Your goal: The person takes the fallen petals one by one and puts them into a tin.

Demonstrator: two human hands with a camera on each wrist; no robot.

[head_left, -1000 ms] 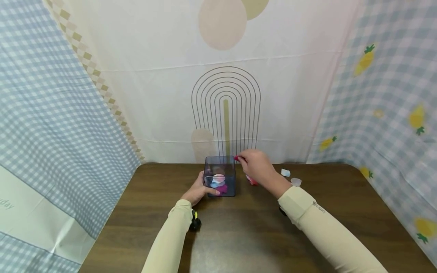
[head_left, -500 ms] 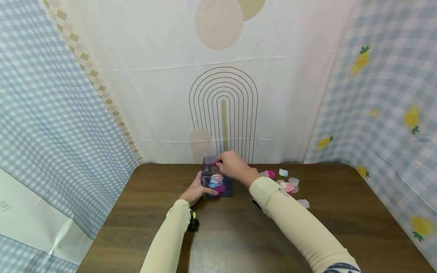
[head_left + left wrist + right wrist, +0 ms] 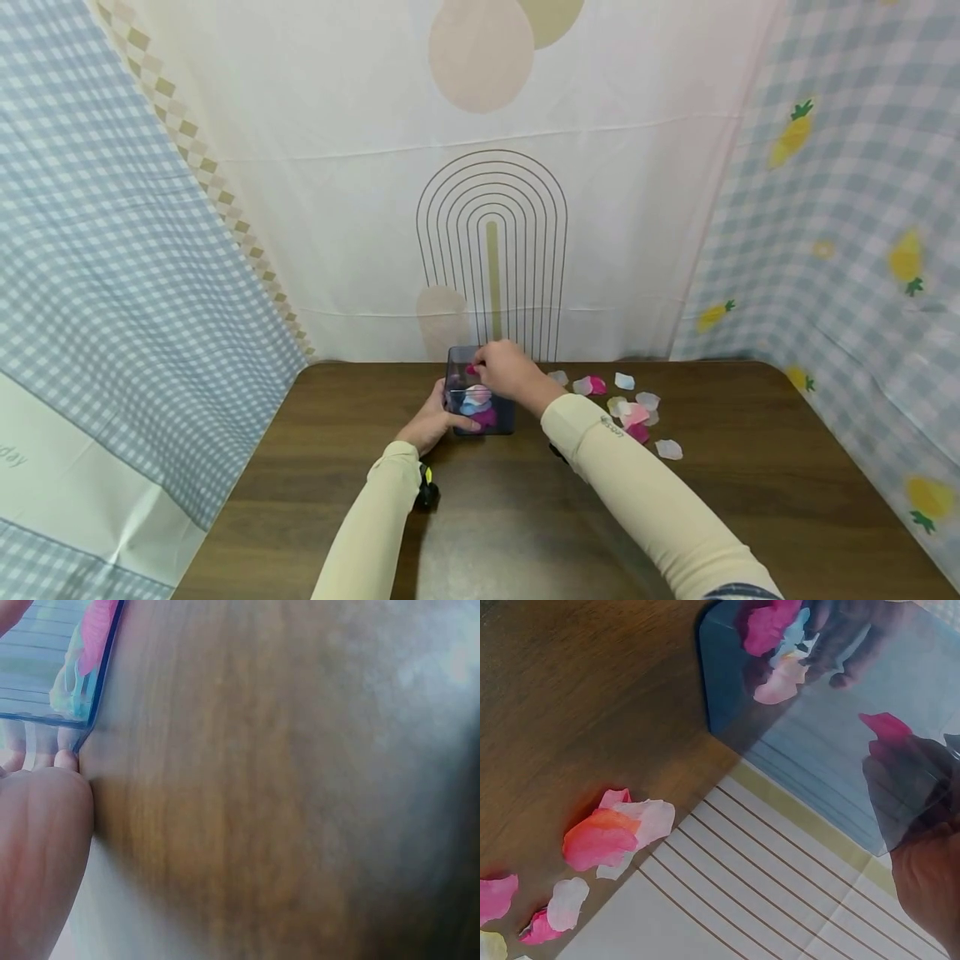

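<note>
"What is the left hand doing?"
"The left hand [image 3: 432, 423] grips the bluish see-through box [image 3: 504, 418] from its 8 o'clock side, thumb across the front."
"And the magenta petal [image 3: 889, 728]?"
"Small, thin, vivid. From the head it shows at the box's mouth; the right wrist view catches it through the clear wall."
"Pointing where?"
"In that wrist view, its free tip aims at 10 o'clock, the long axis running roughly 10 to 4."
"Inside the box?"
"A cluster of petals [image 3: 475, 407]: pale pink toward 12, light blue in the middle, magenta toward 5."
"The right hand?"
"The right hand [image 3: 514, 372] pinches the magenta petal in its fingertips, wrist toward 4 o'clock."
"Farther right?"
"Scattered petals [image 3: 636, 414], pink, whitish and pale blue, on the brown table [image 3: 337, 433], around 3 o'clock from the box."
</note>
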